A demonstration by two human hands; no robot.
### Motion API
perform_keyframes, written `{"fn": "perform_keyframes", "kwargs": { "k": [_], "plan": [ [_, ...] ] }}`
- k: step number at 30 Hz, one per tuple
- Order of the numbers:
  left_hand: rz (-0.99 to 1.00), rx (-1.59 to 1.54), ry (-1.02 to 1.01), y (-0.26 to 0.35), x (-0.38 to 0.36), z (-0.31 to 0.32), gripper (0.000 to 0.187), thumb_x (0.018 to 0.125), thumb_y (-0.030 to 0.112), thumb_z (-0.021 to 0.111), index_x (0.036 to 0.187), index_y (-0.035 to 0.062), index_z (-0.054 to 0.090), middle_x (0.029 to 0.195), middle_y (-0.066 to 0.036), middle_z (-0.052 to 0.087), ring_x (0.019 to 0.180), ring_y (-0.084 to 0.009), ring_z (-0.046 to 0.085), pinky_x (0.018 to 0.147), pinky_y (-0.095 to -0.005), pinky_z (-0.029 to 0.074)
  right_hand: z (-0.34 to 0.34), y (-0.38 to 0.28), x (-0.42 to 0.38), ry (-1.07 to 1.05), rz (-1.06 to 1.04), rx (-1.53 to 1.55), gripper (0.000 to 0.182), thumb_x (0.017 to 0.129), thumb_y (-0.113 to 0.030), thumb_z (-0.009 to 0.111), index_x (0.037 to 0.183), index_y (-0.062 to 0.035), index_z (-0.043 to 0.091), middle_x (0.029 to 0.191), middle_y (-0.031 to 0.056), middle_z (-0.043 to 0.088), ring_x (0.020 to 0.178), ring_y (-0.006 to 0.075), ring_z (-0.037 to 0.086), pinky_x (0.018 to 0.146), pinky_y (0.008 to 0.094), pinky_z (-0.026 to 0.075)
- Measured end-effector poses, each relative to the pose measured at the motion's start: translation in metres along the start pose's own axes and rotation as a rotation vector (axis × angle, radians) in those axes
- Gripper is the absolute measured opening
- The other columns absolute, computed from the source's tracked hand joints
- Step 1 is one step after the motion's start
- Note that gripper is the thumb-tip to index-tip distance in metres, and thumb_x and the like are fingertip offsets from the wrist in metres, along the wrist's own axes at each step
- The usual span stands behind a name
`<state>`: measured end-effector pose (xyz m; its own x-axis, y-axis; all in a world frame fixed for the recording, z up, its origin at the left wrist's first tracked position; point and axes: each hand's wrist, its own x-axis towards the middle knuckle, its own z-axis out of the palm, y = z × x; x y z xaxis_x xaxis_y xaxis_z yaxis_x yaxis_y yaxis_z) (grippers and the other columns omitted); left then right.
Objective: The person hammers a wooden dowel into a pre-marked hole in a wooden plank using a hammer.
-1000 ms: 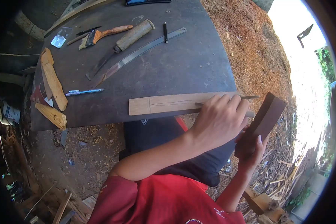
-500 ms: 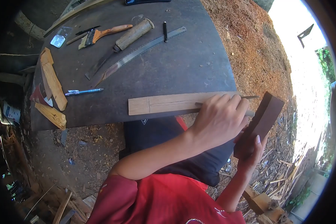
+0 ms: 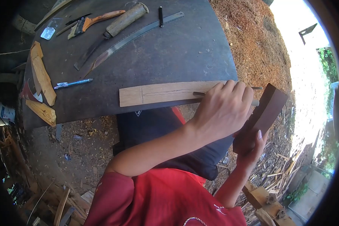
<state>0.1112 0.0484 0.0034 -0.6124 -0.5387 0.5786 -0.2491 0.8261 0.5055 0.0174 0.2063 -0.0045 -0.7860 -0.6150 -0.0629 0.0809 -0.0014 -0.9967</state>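
Observation:
My left hand (image 3: 228, 109) is closed over the right end of a pale wooden board (image 3: 154, 93) with lines drawn along it. A thin dark rod-like tool (image 3: 198, 93) sticks out to the left of its fingers. To the right of the fist, a dark thin tip (image 3: 257, 88) and a rounded grey end (image 3: 255, 102) show; whether they belong to one tool is hidden. My right hand (image 3: 254, 148) is wrapped around the lower part of a dark brown rectangular wooden block (image 3: 268, 107), which is tilted up beside my left hand, past the table's right edge.
On the dark table (image 3: 184, 56) lie a paintbrush (image 3: 88, 24), a wooden-handled blade (image 3: 126, 20), a metal ruler (image 3: 139, 34), a black pen (image 3: 161, 17) and a blue pen (image 3: 74, 83). Wood offcuts (image 3: 43, 79) sit at the left edge. Sawdust (image 3: 252, 41) covers the ground beyond.
The whole view has shifted, so the table and its objects appear a little higher and further left. Both hands keep the same hold, and the board stays under my left hand.

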Motion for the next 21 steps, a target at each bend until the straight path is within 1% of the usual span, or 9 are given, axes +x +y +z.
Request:
{"fn": "perform_keyframes", "kwargs": {
  "k": [6,9,13,16,19,21],
  "plan": [
    [-0.021,-0.016,0.006,-0.001,0.001,0.002,0.018,0.084,0.018,0.072,0.089,0.0047,0.061,0.081,-0.007,0.059,0.071,-0.0223,0.064,0.062,-0.0374,0.054,-0.005,0.000,0.001,-0.027,-0.011,-0.021,0.068,0.097,-0.042,0.059,0.146,0.0023,0.042,0.109,0.0241,0.065,0.074,0.0265,0.068,0.066,0.0357,0.056],
    [-0.042,-0.033,-0.032,-0.002,0.002,0.001,0.019,0.086,0.020,0.072,0.090,0.0051,0.061,0.081,-0.007,0.061,0.071,-0.0222,0.066,0.061,-0.0371,0.054,-0.005,0.000,0.002,-0.022,-0.012,-0.029,0.069,0.095,-0.041,0.059,0.146,0.0028,0.043,0.109,0.0245,0.065,0.073,0.0270,0.068,0.066,0.0359,0.056],
    [-0.056,-0.025,0.001,-0.004,0.004,0.004,0.020,0.087,0.022,0.072,0.089,0.0066,0.061,0.078,-0.005,0.061,0.069,-0.0221,0.067,0.059,-0.0370,0.054,-0.005,-0.001,0.002,-0.021,-0.009,-0.002,0.069,0.093,-0.039,0.060,0.145,0.0032,0.043,0.110,0.0255,0.065,0.074,0.0280,0.068,0.065,0.0362,0.056],
    [-0.075,-0.028,0.009,-0.004,0.005,0.006,0.020,0.088,0.024,0.073,0.089,0.0083,0.060,0.076,-0.004,0.061,0.067,-0.0220,0.067,0.058,-0.0373,0.054,-0.009,-0.003,0.003,-0.059,-0.024,0.008,0.071,0.092,-0.037,0.061,0.146,0.0036,0.042,0.112,0.0262,0.065,0.076,0.0289,0.069,0.066,0.0367,0.056],
    [-0.098,-0.049,0.020,-0.006,0.005,0.009,0.022,0.088,0.027,0.075,0.087,0.0102,0.060,0.074,-0.004,0.062,0.065,-0.0219,0.068,0.057,-0.0375,0.054,-0.013,-0.012,0.003,-0.025,0.000,0.008,0.072,0.092,-0.038,0.062,0.147,0.0039,0.041,0.113,0.0260,0.064,0.077,0.0290,0.069,0.068,0.0369,0.056],
    [-0.120,-0.054,0.014,-0.006,0.005,0.011,0.024,0.087,0.029,0.076,0.086,0.0110,0.059,0.074,-0.004,0.062,0.065,-0.0219,0.069,0.056,-0.0373,0.054,-0.015,-0.017,0.004,-0.019,-0.041,-0.037,0.075,0.093,-0.040,0.063,0.149,0.0041,0.040,0.114,0.0264,0.064,0.077,0.0293,0.069,0.069,0.0371,0.056]
  ]
}}
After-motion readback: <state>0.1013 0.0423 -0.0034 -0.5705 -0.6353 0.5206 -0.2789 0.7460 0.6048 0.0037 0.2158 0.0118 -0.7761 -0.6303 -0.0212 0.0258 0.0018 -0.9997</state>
